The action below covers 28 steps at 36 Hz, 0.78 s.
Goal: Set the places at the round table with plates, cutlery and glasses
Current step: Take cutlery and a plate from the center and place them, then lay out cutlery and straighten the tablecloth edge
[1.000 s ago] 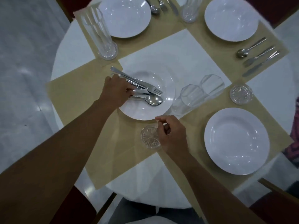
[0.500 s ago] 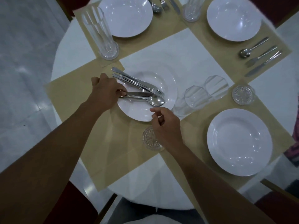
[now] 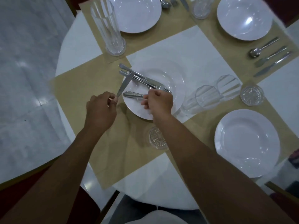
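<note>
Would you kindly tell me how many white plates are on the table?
4: far-left plate, far-right plate, near-right plate, and middle plate holding cutlery. None seems hidden.

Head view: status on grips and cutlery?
Left grip pinches steel knife's end. Right grip curled round steel spoon on round white plate. Other steel cutlery piled across plate; two clear tumblers lying alongside.

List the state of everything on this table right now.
Left hand: pinches slim steel table knife, tilted.
Right hand: curled round shiny steel spoon.
White round centre plate: carries piled steel cutlery.
Two clear faceted tumblers: lying on sides.
Tall clear ribbed glass: upright, empty.
Near round cut-glass coaster: empty.
</note>
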### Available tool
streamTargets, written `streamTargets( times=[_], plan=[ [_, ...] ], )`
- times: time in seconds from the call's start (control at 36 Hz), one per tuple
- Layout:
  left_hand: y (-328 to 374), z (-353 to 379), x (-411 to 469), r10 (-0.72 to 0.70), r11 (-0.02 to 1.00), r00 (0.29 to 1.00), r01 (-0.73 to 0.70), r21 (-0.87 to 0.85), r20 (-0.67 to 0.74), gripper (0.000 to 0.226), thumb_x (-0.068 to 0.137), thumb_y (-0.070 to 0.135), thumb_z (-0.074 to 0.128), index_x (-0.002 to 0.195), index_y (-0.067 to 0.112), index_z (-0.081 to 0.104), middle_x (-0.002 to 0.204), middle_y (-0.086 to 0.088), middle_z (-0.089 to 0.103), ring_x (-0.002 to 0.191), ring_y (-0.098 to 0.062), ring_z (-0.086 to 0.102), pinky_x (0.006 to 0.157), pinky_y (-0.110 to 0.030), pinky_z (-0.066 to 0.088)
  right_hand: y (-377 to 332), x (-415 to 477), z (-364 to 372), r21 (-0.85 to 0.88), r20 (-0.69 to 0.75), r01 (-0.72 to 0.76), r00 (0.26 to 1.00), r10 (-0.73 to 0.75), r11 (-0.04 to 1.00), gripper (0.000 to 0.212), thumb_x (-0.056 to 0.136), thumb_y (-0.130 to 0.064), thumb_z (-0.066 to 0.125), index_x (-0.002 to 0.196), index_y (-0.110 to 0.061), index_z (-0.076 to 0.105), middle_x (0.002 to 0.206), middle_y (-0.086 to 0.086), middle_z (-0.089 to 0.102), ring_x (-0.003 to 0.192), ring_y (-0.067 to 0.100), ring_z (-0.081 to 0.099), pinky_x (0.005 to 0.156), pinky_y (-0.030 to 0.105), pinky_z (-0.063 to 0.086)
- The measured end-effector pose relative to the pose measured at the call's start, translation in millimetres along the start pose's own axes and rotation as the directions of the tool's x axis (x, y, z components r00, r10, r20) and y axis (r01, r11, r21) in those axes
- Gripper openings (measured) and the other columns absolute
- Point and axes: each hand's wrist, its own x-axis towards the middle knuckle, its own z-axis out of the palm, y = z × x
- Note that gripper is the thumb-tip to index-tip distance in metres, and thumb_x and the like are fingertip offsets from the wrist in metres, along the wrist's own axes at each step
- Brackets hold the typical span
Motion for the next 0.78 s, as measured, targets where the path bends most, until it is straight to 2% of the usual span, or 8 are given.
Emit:
streamTargets(
  times=[0.06, 0.11, 0.19, 0.39, 0.5, 0.61, 0.69, 0.78],
  plan=[
    [1.1, 2.6, -6.7, -0.014, 0.998, 1.000, 0.012, -0.066, -0.017, 0.017, 0.098, 0.030, 0.052, 0.102, 0.019, 0.065, 0.086, -0.001, 0.067, 0.091, -0.027, 0.053, 0.081, -0.038, 0.042, -5.9, 5.3, 8.8, 0.219, 0.012, -0.162, 0.986, 0.163, 0.962, 0.012, 0.095, -0.005, 0.057, 0.089, 0.000, 0.066, 0.069, 0.015, 0.071, 0.044, 0.018, 0.063, 0.042, 0.023, 0.050],
    [1.7, 5.4, -11.6, -0.028, 0.994, 0.999, 0.025, -0.103, -0.029, 0.017, 0.098, 0.030, 0.053, 0.102, 0.018, 0.065, 0.084, -0.001, 0.067, 0.088, -0.025, 0.053, 0.074, -0.033, 0.039, -10.8, 7.6, 15.6, 0.386, 0.039, -0.266, 0.961, 0.273, 0.883, 0.009, 0.095, -0.002, 0.059, 0.088, 0.003, 0.061, 0.066, 0.015, 0.068, 0.043, 0.021, 0.062, 0.043, 0.026, 0.053],
    [0.7, 9.4, -17.1, -0.022, 0.991, 0.999, 0.018, -0.135, -0.028, 0.018, 0.098, 0.031, 0.053, 0.105, 0.018, 0.064, 0.084, -0.001, 0.067, 0.087, -0.024, 0.056, 0.071, -0.031, 0.039, -13.6, 9.3, 19.9, 0.492, 0.045, -0.317, 0.939, 0.340, 0.811, 0.015, 0.096, -0.006, 0.066, 0.089, 0.006, 0.061, 0.067, 0.016, 0.068, 0.044, 0.022, 0.066, 0.044, 0.026, 0.055],
    [0.0, 11.8, -22.5, -0.029, 0.990, 1.000, 0.028, -0.141, -0.008, 0.018, 0.100, 0.035, 0.050, 0.106, 0.023, 0.062, 0.083, 0.007, 0.061, 0.087, -0.016, 0.052, 0.067, -0.024, 0.032, -24.0, 12.5, 24.8, 0.607, 0.062, -0.368, 0.906, 0.419, 0.705, 0.022, 0.100, -0.011, 0.064, 0.087, 0.006, 0.058, 0.080, 0.020, 0.068, 0.048, 0.020, 0.067, 0.049, 0.029, 0.061],
    [1.3, 11.2, -22.3, -0.027, 0.989, 1.000, 0.026, -0.147, -0.003, 0.019, 0.100, 0.035, 0.050, 0.107, 0.022, 0.062, 0.085, 0.006, 0.061, 0.088, -0.014, 0.052, 0.064, -0.019, 0.030, -28.7, 12.8, 26.2, 0.631, 0.055, -0.374, 0.895, 0.442, 0.680, 0.020, 0.101, -0.008, 0.062, 0.088, 0.007, 0.058, 0.073, 0.021, 0.069, 0.046, 0.022, 0.067, 0.051, 0.030, 0.062],
    [3.9, 9.9, -22.3, -0.035, 0.987, 0.999, 0.033, -0.158, -0.008, 0.018, 0.100, 0.033, 0.050, 0.107, 0.021, 0.061, 0.086, 0.005, 0.062, 0.086, -0.015, 0.052, 0.067, -0.022, 0.030, -28.2, 12.8, 25.2, 0.635, 0.037, -0.356, 0.901, 0.433, 0.686, 0.022, 0.100, -0.003, 0.060, 0.081, 0.008, 0.059, 0.054, 0.017, 0.067, 0.042, 0.021, 0.067, 0.049, 0.029, 0.061],
    [6.9, 8.5, -23.0, -0.045, 0.984, 0.999, 0.040, -0.175, -0.029, 0.018, 0.100, 0.032, 0.050, 0.106, 0.020, 0.061, 0.085, 0.005, 0.061, 0.083, -0.017, 0.052, 0.067, -0.021, 0.030, -25.8, 11.7, 23.5, 0.625, -0.002, -0.296, 0.925, 0.380, 0.723, 0.022, 0.097, -0.001, 0.059, 0.076, 0.007, 0.060, 0.049, 0.013, 0.065, 0.042, 0.021, 0.067, 0.047, 0.030, 0.060],
    [11.3, 6.9, -24.3, -0.064, 0.977, 0.996, 0.050, -0.206, -0.059, 0.018, 0.101, 0.032, 0.049, 0.106, 0.019, 0.061, 0.085, 0.005, 0.061, 0.082, -0.019, 0.054, 0.069, -0.025, 0.034, -23.0, 8.6, 21.1, 0.617, -0.037, -0.211, 0.955, 0.296, 0.758, 0.017, 0.097, -0.003, 0.059, 0.095, 0.013, 0.063, 0.058, 0.014, 0.067, 0.046, 0.024, 0.068, 0.048, 0.029, 0.058]
  ],
)
